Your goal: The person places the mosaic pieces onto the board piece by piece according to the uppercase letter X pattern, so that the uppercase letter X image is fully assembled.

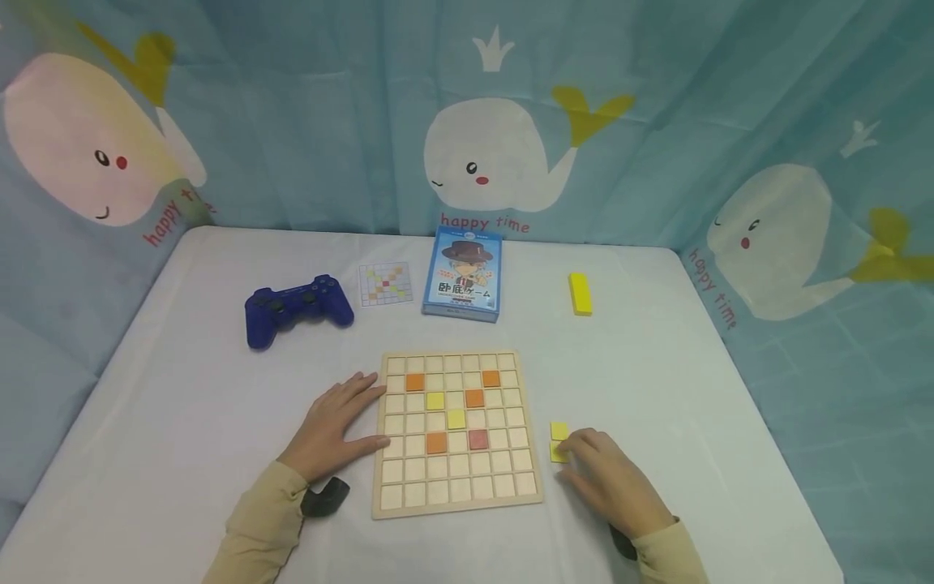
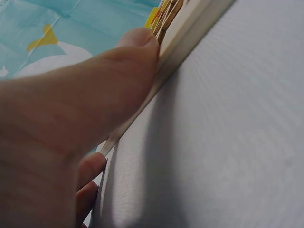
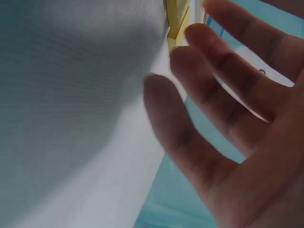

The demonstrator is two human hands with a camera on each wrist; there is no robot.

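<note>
Counter (image 1: 657,365): white cloth cover, carries everything; whale-print curtain (image 1: 292,122) behind at 12 o'clock.
Board (image 1: 456,491): wooden grid tray at counter centre, flat; orange, yellow and one red tile sit in its cells, mostly the upper middle.
Left hand (image 1: 337,428): at 9 o'clock of the board, fingers straight and spread, fingertips and thumb pressed against the board's left rim; grasps nothing. Left wrist view shows thumb (image 2: 137,52) flat on the rim.
Right hand (image 1: 609,478): at 3 o'clock of the board, on the counter, fingers relaxed and extended, tips touching the loose yellow tiles; not clenched.
Card box (image 1: 463,272): blue, at 12 o'clock of the board.
Game controller (image 1: 297,308): dark blue, at 10 o'clock.
Pattern card (image 1: 385,284): between controller and box.
Yellow block (image 1: 580,293): at 1 o'clock, apart.
Yellow tiles (image 1: 559,431): two, just beside the board's right rim, touching each other.
</note>
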